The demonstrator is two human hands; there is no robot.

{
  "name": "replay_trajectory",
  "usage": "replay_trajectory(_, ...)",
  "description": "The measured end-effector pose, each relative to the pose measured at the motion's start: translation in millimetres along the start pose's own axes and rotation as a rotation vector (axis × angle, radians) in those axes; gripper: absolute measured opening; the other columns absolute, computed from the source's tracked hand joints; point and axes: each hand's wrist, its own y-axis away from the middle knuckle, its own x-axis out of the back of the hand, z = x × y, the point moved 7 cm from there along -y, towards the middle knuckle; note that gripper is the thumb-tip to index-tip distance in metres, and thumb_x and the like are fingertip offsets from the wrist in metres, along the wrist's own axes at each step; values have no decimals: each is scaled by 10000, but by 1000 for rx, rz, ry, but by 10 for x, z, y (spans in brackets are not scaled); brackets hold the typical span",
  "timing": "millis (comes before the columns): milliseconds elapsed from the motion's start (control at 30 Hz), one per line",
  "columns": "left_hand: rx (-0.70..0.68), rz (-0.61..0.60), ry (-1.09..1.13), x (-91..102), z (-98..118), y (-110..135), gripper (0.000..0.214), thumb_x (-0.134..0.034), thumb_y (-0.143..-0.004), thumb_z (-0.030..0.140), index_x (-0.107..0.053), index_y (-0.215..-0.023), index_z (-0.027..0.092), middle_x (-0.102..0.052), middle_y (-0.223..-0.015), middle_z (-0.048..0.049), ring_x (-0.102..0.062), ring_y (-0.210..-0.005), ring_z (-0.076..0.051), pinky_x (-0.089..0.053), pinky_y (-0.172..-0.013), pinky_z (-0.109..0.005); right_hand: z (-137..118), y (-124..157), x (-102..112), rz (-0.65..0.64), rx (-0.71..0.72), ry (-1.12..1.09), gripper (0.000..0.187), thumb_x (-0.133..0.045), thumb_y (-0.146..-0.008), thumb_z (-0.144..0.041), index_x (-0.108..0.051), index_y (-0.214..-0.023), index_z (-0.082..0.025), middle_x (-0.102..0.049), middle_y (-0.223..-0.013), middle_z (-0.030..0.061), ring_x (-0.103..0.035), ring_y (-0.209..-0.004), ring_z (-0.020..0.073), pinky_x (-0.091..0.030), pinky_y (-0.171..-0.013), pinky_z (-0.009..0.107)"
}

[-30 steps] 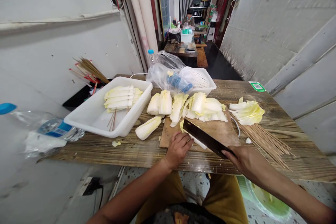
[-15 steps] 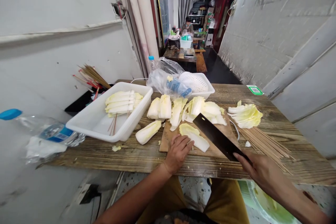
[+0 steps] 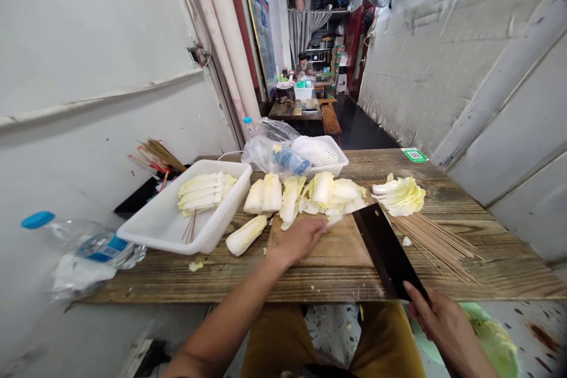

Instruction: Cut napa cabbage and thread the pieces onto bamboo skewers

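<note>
My right hand (image 3: 436, 313) is closed round the handle end of a dark cleaver (image 3: 390, 248), whose wide blade slants over the right side of the wooden cutting board (image 3: 328, 253). Above the board, my left hand (image 3: 305, 237) pinches a cabbage leaf (image 3: 334, 221), of which only a pale end shows past the fingers. Right behind that leaf, loose cabbage leaves (image 3: 332, 192) are heaped at the board's far edge. A cut piece of cabbage (image 3: 246, 236) lies left of the board, with cabbage chunks (image 3: 264, 194) behind it.
Skewered leaves sit in a white tub (image 3: 230, 218) on the left. Bamboo skewers (image 3: 438, 245) and a leaf pile (image 3: 401, 195) lie to the right. A second tub (image 3: 339, 160) with plastic bags stands behind. A water bottle (image 3: 95, 242) is far left; a person (image 3: 305, 65) sits in the background.
My left hand has lifted the cabbage leaf off the board and moved it away from me, towards the heap. The cleaver has swung a little, its blade now pointing more away from me.
</note>
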Motion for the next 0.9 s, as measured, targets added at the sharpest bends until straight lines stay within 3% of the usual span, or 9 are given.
replay_trajectory(67,143,81,364,196,-172,-25,310,-428,-915,321,-604,-1078,125,-683,-968,-90,-636,-861,-183,-479,-754,-281,25,-21,-24,9,6,-29,506,-342,-832,-619,-514,-539,-244,-539,-450,11,-544,-440,182,-413,-485,290)
replay_trajectory(167,375,105,1159,286,-398,0,367,-633,-789,380,-616,-1027,100,-693,-887,-81,-649,-782,-170,-497,-738,-272,67,-63,-49,15,25,-73,497,-346,-831,-606,-507,-529,-246,-557,-461,19,-572,-465,191,-426,-506,294)
replay_trajectory(267,505,117,1526,307,-487,45,377,-771,-659,283,-628,-959,105,-694,-828,-56,-648,-742,-146,-511,-713,-244,92,-106,-90,-6,57,-88,498,-329,-830,-601,-509,-530,-247,-571,-476,24,-576,-460,189,-433,-514,297)
replay_trajectory(433,628,162,1603,281,-596,98,293,-729,-703,166,-613,-965,108,-687,-802,-42,-650,-702,-125,-529,-675,-229,79,-154,-174,-63,73,-72,492,-306,-839,-590,-506,-545,-250,-542,-430,11,-559,-430,188,-422,-513,298)
replay_trajectory(567,670,172,1570,245,-682,89,243,-708,-717,139,-607,-936,113,-681,-792,-41,-648,-683,-123,-536,-665,-237,22,-163,-173,-34,101,-77,425,-347,-824,-557,-505,-572,-254,-543,-439,3,-558,-436,187,-414,-536,303)
replay_trajectory(733,680,171,1478,267,-718,56,223,-718,-697,135,-618,-893,97,-675,-774,-63,-646,-713,-137,-520,-690,-231,30,-151,-181,-30,99,-115,374,-354,-814,-514,-543,-636,-245,-585,-480,10,-575,-432,185,-407,-492,290)
replay_trajectory(900,651,144,1328,331,-651,16,334,-762,-642,179,-632,-940,101,-675,-797,-61,-626,-698,-137,-498,-696,-245,32,-144,-162,-10,90,-134,367,-346,-822,-503,-556,-675,-241,-601,-483,12,-591,-440,193,-413,-481,292)
